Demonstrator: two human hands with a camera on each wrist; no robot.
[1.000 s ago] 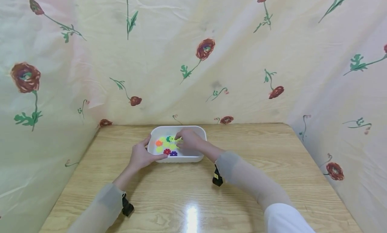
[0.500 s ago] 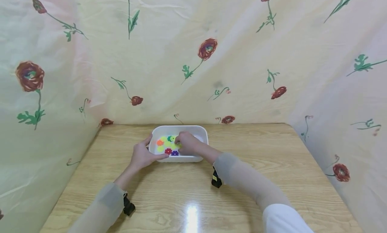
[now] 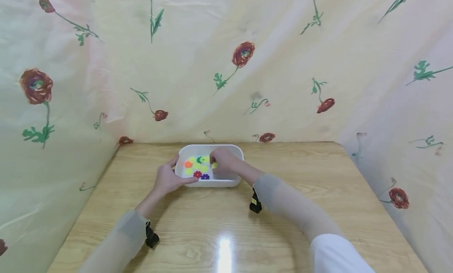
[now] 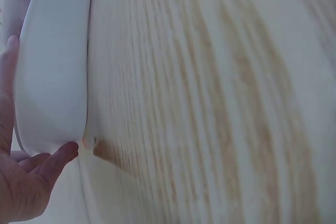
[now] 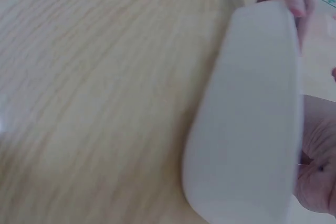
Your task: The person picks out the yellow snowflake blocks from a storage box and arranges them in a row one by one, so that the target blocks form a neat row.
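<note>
A white plastic tray (image 3: 226,183) stands at the back of the wooden table, holding several yellow flower-shaped discs (image 3: 196,166), an orange disc (image 3: 188,164), a green disc (image 3: 200,159), a red disc (image 3: 197,174) and a purple disc (image 3: 205,176). My left hand (image 3: 168,179) grips the tray's left end, thumb along the near rim; the left wrist view shows its fingers against the outer wall. Inside the tray, my right hand (image 3: 225,161) has curled fingers with a yellow disc (image 3: 214,165) at the tips. The tray wall hides those fingertips in the right wrist view.
Bare wooden tabletop (image 3: 198,222) lies in front of the tray. A flower-patterned cloth (image 3: 198,68) hangs behind the table and along both sides. Each wrist wears a small black camera mount (image 3: 255,204).
My right hand has curled its fingers among the discs and shifted right inside the tray, a yellow disc at its fingertips. My left hand keeps its grip on the tray.
</note>
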